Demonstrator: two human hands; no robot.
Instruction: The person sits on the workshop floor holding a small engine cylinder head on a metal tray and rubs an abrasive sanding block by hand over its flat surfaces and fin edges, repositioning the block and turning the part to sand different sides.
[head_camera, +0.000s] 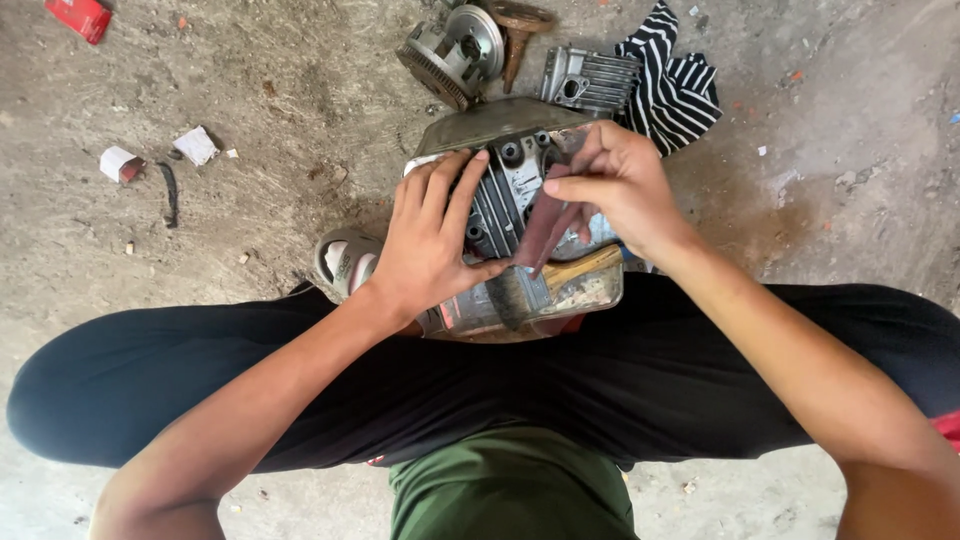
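A finned grey metal engine part (508, 195) rests in a shallow metal tray (590, 292) between my knees. My left hand (428, 240) lies flat on the part's left side, fingers spread, steadying it. My right hand (612, 185) pinches a strip of reddish-brown abrasive paper (545, 228) against the part's face. A paintbrush with a wooden handle (575, 268) lies in the tray just below the strip.
On the dirt floor beyond stand a round toothed engine part (452, 50), a rusty piece (518, 28), a finned cover (588, 80) and a black-and-white striped cloth (672, 85). A red box (80, 17) and scraps of paper (195, 146) lie far left. A sandal (345, 262) shows by my left wrist.
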